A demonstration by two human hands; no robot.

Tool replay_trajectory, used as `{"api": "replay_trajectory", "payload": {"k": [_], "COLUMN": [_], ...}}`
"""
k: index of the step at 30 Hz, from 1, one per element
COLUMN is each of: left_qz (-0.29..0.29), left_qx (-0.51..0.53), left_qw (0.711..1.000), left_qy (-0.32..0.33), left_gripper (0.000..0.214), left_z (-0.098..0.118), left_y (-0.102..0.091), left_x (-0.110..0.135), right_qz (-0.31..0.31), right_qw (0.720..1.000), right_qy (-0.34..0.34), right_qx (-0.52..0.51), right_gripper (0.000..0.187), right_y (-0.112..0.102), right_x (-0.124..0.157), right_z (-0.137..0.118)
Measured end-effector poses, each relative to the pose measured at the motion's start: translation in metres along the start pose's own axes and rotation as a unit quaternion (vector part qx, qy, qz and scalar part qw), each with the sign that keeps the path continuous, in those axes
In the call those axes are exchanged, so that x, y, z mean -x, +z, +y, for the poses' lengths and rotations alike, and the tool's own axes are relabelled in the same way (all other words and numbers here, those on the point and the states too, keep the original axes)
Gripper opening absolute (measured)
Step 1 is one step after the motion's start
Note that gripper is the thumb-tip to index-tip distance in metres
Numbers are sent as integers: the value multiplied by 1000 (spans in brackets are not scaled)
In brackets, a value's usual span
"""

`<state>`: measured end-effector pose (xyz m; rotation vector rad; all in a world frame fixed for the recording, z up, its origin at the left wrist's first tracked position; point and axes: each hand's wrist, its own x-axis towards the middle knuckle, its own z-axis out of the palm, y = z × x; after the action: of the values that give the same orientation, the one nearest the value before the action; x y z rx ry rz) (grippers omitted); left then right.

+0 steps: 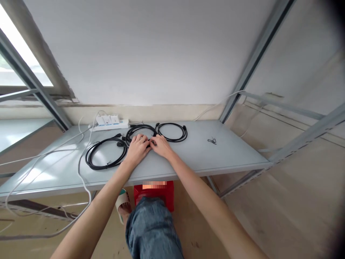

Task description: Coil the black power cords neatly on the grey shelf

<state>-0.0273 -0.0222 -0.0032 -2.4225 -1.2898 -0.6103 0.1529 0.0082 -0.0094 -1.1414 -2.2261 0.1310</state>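
The pale wall (pixel 151 54) rises behind the white power strip (pixel 115 125). The grey metal shelf board (pixel 199 158) stretches under that strip and far to its right. One metal upright (pixel 52 108) stands left of the strip, another (pixel 249 63) well to its right. Below the strip's level and nearer to you, your denim-covered leg (pixel 153 226) reaches toward a red plastic seat-like object (pixel 168 194) under the board.

A loose white cable (pixel 79 167) runs from the strip's left end toward you and down over the front edge.

Three coils of black cable lie near the strip: the left coil (pixel 101 167) in front of it, bearing a small tie on its near side; the middle coil (pixel 141 126) just off its right end; the right coil (pixel 175 140) farther right, its plugs at either side.

Your left hand (pixel 139 144) and right hand (pixel 161 145) meet in front and to the right of the strip, at the middle coil's near side. Your fingers are bent, the tips drawn almost together; you hide what lies between them, so I cannot tell what either hand grips.

White plug adapters (pixel 107 119) sit on the strip; thin black ties (pixel 212 140) lie far to its right.
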Motion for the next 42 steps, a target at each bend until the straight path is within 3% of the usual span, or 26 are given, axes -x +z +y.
{"api": "replay_trajectory", "payload": {"k": [7, 15, 20, 31, 42], "left_qz": [13, 5, -13, -41, -49], "left_qx": [-6, 44, 74, 76, 94], "left_qw": [999, 997, 995, 993, 989], "left_qy": [-46, -57, -67, -82, -100], "left_gripper": [24, 25, 22, 21, 21], "left_z": [0, -8, -11, -6, -9], "left_y": [-1, 5, 5, -2, -1], "left_x": [0, -1, -2, -3, -2], "right_qz": [37, 40, 85, 105, 80], "right_qw": [993, 975, 973, 972, 980], "right_qy": [32, 35, 58, 59, 61], "right_qx": [-105, -217, -208, -203, -171], "right_gripper": [2, 8, 5, 12, 8], "right_y": [3, 4, 1, -1, 0], "right_x": [-4, -5, -2, -1, -2], "right_z": [2, 8, 8, 6, 9]}}
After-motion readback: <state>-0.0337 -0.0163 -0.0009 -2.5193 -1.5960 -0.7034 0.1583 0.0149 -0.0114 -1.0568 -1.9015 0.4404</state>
